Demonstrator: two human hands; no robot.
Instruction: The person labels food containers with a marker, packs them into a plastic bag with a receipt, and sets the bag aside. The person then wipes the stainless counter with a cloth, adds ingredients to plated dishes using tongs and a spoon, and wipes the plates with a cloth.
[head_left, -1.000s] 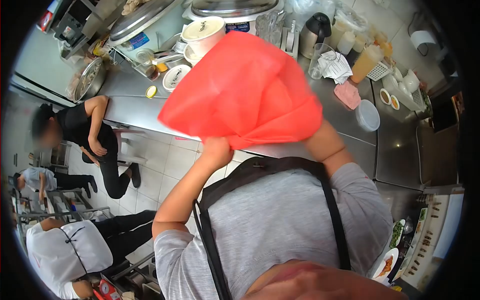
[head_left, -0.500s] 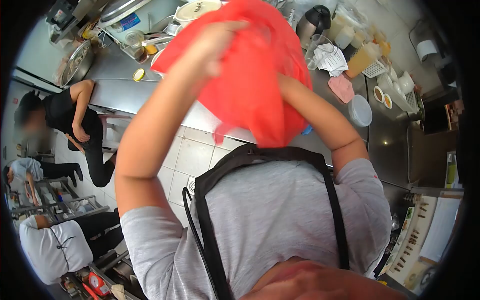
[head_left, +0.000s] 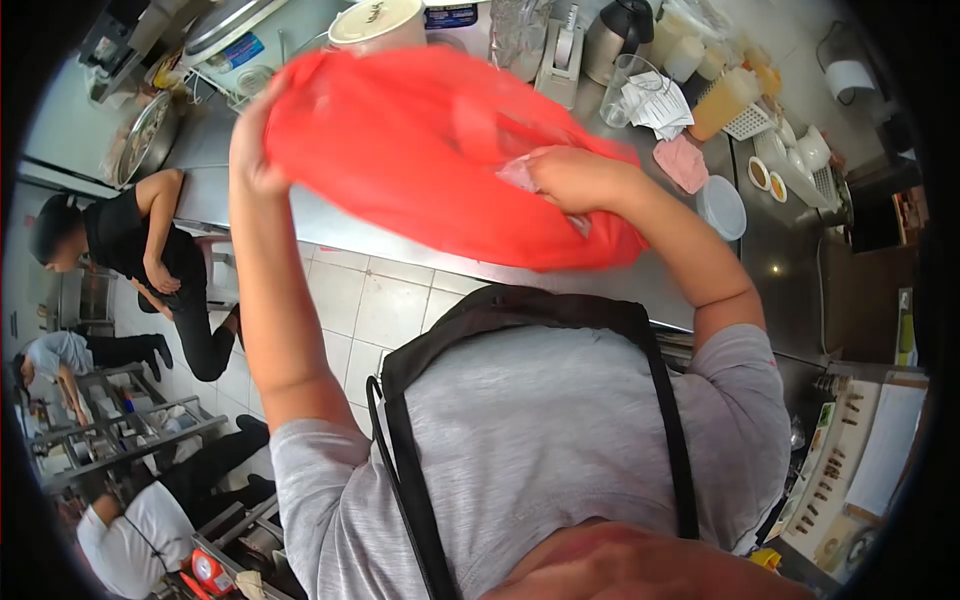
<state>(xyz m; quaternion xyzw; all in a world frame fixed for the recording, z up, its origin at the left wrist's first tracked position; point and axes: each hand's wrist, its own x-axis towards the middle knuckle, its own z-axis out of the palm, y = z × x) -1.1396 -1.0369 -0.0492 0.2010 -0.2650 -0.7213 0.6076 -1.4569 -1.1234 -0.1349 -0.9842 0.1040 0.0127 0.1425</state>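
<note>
From the head camera, a red plastic bag [head_left: 420, 150] is right there in front of the chest, lifted over the near edge of a steel counter [head_left: 200, 150] and stretched slantwise between two bare hands. The left hand [head_left: 258, 150], a touch blurred, is closed on the bag's far left end, fingers curled over the bunched film, arm reaching well out. Across on the other side, the right hand [head_left: 572, 178] is at the folds, fingers half curled and partly sunk in the red plastic; a scrap of clear film [head_left: 517, 174] shows at the fingertips, and whether those fingers pinch it or only touch it, one cannot tell. Just behind the bag stands a white lidded tub [head_left: 376, 24], with a tape dispenser [head_left: 562, 60] and a flask [head_left: 618, 42] farther to the right. Then come a clear cup [head_left: 617, 98] lying against some white papers [head_left: 660, 106], a pink cloth [head_left: 681, 164] near them, and a round clear container [head_left: 721, 207] beyond the right forearm. Two small sauce dishes [head_left: 759, 174] sit side by side next to a basket of white crockery. Over on the left, a seated person in black [head_left: 110, 235] rests an arm on the leg, near a big metal bowl [head_left: 148, 140], while below, a person in white [head_left: 140, 535] leans by a red scale [head_left: 210, 570].
</note>
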